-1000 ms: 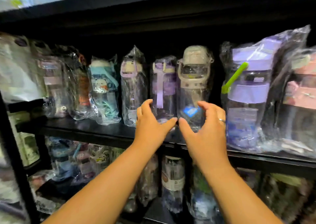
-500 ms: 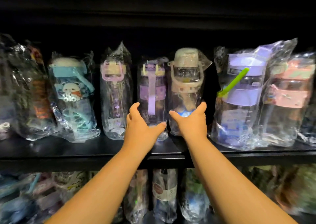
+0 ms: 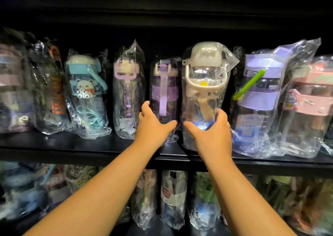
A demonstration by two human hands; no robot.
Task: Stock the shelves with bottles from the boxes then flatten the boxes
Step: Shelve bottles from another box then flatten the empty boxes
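Note:
Plastic-wrapped water bottles stand in a row on a black shelf (image 3: 72, 151). My left hand (image 3: 155, 125) cups the lower part of a purple bottle with a lilac strap (image 3: 164, 84), fingers on its left side, thumb at its right. My right hand (image 3: 210, 134) wraps the base of a clear bottle with a cream lid and handle (image 3: 203, 69), thumb across its front, fingers on its right side. Both bottles stand upright on the shelf, side by side.
Left of my hands stand a pink-lidded bottle (image 3: 127, 91) and a teal bear bottle (image 3: 84, 91). To the right are a big lilac bottle with a green handle (image 3: 259, 95) and a pink one (image 3: 310, 100). The shelf below holds several wrapped bottles (image 3: 173, 196).
The view has swung from the shelf's left end onto these bottles and come closer. My hands spread from touching thumbs onto the two bottles' bases. The cream-lidded bottle now looks nearer the shelf's front.

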